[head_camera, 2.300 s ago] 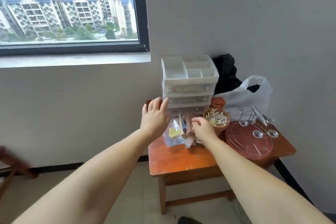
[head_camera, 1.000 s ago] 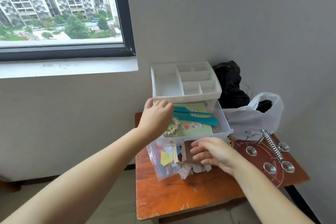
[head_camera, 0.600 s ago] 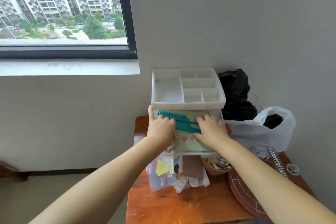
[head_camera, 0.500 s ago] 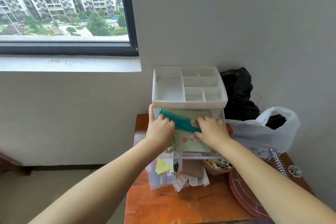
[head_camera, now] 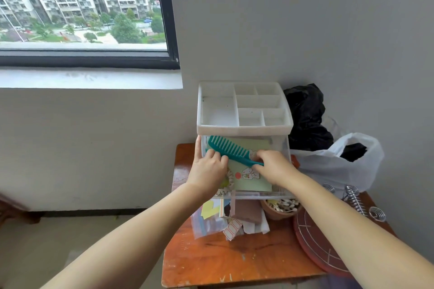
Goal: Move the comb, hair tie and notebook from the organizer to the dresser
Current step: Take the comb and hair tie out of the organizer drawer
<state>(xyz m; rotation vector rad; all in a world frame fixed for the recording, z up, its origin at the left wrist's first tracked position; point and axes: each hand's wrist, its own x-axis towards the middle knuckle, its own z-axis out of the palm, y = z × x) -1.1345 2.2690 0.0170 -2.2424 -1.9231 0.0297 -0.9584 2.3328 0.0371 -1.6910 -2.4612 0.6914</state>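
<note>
A white plastic organizer (head_camera: 244, 128) stands on a small orange table (head_camera: 234, 263) by the wall, its clear top drawer (head_camera: 285, 148) pulled out. In the drawer lies a pale green notebook (head_camera: 251, 177) with cartoon stickers. A teal comb (head_camera: 229, 149) is tilted up above it. My right hand (head_camera: 273, 165) grips the comb's handle end. My left hand (head_camera: 209, 166) rests at the drawer's left side, fingers curled over the comb's other end. A beaded hair tie (head_camera: 229, 184) peeks out beside my left wrist.
Under the drawer lie a clear bag with sticky notes (head_camera: 207, 218), a brown card (head_camera: 246, 212) and a terracotta bowl (head_camera: 280, 209). A round red mat with wire spirals (head_camera: 324, 241) fills the table's right. White (head_camera: 333, 164) and black (head_camera: 305, 119) bags sit behind. A window (head_camera: 82, 7) is upper left.
The top drawer was pulled out. Both hands moved onto the comb, and it has been lifted and tilted up off the notebook.
</note>
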